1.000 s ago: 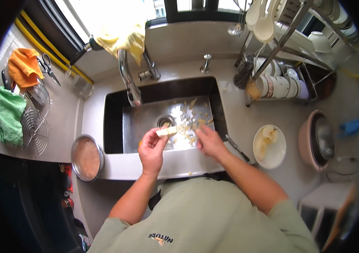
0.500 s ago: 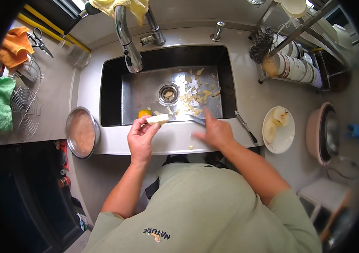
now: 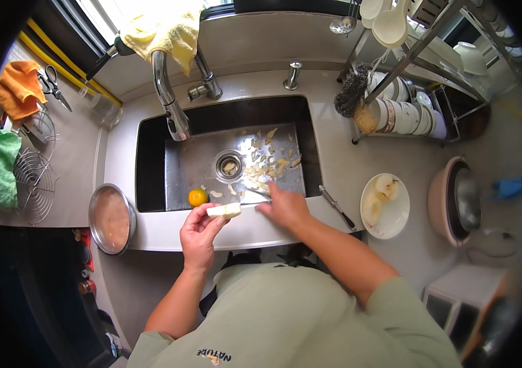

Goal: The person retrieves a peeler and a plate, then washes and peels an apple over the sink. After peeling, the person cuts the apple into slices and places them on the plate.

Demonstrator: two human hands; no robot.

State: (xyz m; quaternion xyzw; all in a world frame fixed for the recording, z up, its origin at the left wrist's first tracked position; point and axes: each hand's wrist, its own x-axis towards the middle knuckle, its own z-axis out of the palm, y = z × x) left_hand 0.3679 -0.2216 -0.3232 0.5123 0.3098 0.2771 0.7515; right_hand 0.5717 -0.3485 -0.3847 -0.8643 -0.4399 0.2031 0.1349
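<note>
My left hand [image 3: 197, 240] pinches a pale, peeled pear piece [image 3: 224, 211] over the front rim of the sink [image 3: 212, 136]. My right hand [image 3: 285, 208] is closed around a knife, its handle mostly hidden; the grey blade [image 3: 257, 192] points left over the sink, apart from the pear piece. Peel scraps [image 3: 267, 168] lie scattered on the sink floor and in the drain [image 3: 229, 166]. Behind the pear piece, a small orange citrus fruit [image 3: 197, 197] sits inside the sink. A peeler [image 3: 337, 208] lies on the counter right of my right hand.
At right, a white plate [image 3: 399, 216] carries peeled pear pieces. Beyond it stand a pink basin [image 3: 442, 199] and a dish rack [image 3: 417, 136] with bowls. A steel bowl [image 3: 128, 214] of pinkish contents sits by the left front edge. The faucet [image 3: 172, 107] reaches over the sink.
The view has shifted, so the sink sits lower in it. My right hand and the knife have moved back from the counter edge toward the sink. My left hand still holds the pear piece.
</note>
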